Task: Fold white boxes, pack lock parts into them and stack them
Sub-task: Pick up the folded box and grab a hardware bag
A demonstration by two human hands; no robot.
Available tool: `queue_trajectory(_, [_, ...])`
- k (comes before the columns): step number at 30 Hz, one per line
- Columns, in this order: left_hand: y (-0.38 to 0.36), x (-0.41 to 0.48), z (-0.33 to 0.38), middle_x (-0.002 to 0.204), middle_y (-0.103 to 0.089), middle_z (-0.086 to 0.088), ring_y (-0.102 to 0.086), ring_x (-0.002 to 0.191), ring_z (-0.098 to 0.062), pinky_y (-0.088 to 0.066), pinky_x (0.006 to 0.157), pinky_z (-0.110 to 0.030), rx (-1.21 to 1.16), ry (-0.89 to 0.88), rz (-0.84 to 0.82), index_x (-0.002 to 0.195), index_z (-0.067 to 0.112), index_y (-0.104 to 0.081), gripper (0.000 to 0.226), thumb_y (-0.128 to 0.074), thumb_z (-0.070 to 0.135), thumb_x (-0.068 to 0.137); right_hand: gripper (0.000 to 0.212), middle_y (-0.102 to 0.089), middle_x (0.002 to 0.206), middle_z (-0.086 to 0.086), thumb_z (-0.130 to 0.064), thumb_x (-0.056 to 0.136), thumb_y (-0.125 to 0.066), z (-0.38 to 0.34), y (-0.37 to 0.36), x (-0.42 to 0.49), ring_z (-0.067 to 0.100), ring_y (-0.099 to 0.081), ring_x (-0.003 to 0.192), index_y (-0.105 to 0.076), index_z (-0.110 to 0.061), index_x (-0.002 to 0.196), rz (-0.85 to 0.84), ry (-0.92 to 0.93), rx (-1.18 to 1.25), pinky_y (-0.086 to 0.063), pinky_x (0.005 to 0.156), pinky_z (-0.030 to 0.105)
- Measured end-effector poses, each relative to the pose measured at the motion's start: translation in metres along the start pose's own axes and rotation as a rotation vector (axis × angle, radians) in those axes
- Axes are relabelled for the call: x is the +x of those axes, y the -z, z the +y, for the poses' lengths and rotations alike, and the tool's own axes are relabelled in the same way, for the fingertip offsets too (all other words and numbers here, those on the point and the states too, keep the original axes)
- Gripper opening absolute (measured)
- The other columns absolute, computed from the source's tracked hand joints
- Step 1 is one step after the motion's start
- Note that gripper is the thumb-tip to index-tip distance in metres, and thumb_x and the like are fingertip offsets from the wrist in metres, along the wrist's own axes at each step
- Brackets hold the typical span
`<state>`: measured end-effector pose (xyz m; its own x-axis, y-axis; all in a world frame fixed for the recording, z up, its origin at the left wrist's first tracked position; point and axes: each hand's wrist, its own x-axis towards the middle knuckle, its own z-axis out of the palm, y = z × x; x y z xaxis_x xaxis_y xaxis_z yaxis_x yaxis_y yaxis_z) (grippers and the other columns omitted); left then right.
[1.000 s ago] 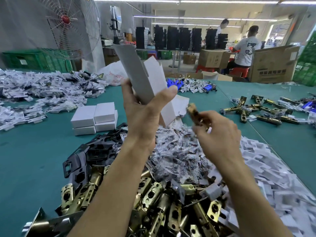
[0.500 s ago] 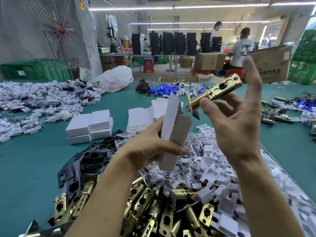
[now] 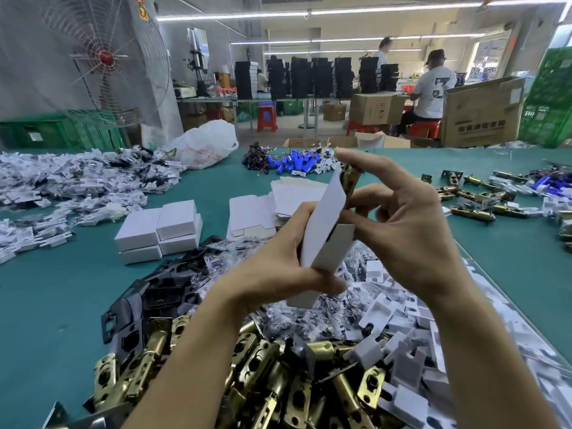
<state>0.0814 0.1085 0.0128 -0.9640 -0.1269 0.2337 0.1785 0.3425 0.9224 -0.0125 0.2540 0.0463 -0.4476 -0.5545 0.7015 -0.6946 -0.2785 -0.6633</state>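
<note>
The left hand (image 3: 278, 274) had its fingers curled round a tall white cardboard box (image 3: 325, 230), held upright above the green bench (image 3: 46, 289) with its top flap open. The right hand (image 3: 408, 230) pinched a brass lock latch (image 3: 349, 181), whose lower part sat inside the box mouth. Closed white boxes (image 3: 161, 230) lay stacked to the left, well apart.

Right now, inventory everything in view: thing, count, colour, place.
white box: one, white, upright in left hand
brass latch: one, brass, entering box top
folded boxes: at least four, white, stacked mid-left
flat blanks: several, white, behind held box
loose latches: many, brass, piled nearest
black plates: many, black, left of pile
plastic inserts: many, white, right
table: one, teal, underneath
left hand: one, grips white box
right hand: one, holds brass latch
</note>
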Motion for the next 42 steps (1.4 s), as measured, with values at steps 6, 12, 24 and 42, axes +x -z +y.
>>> queue_trajectory(6, [-0.005,0.001,0.003,0.099,-0.057,0.023,-0.062,0.095,-0.001,-0.055,0.071,-0.024,0.037,-0.004,0.043,0.122,0.045,-0.036,0.082,-0.086,0.036,0.057,0.059,-0.075,0.083,-0.006,-0.008,0.075,-0.082,-0.001,0.006,0.0,0.003,-0.035,0.047,-0.058,-0.037,0.121,0.057,0.005,0.019,-0.033,0.048,0.013])
queue_trajectory(12, [-0.005,0.0,0.002,0.088,-0.061,0.025,-0.063,0.082,0.001,-0.054,0.065,-0.022,-0.017,-0.04,0.076,0.124,0.036,-0.039,0.08,-0.087,0.017,0.063,0.039,-0.075,0.084,-0.009,-0.014,0.077,-0.08,0.002,0.009,0.0,0.033,-0.034,0.051,-0.068,-0.034,0.107,0.024,-0.021,0.007,-0.036,0.043,0.036])
queue_trajectory(24, [-0.005,0.003,-0.002,0.097,-0.059,0.011,-0.061,0.077,0.005,-0.052,0.064,-0.018,-0.001,-0.035,0.108,0.119,0.04,-0.04,0.075,-0.083,0.02,0.061,0.025,-0.057,0.088,0.001,-0.048,0.082,-0.055,0.0,0.008,0.001,0.006,-0.05,0.078,-0.074,-0.032,0.085,-0.059,-0.178,-0.111,-0.042,0.068,0.018])
queue_trajectory(42, [0.004,0.007,0.001,0.092,-0.069,0.015,-0.067,0.093,-0.007,-0.054,0.093,-0.059,-0.459,-0.328,0.52,0.128,0.021,-0.056,0.078,-0.082,0.021,0.054,0.031,-0.064,0.079,-0.009,-0.011,0.07,-0.087,0.038,0.02,-0.02,0.008,-0.064,0.073,-0.065,-0.029,0.083,-0.543,-0.959,-0.802,-0.057,0.081,0.034])
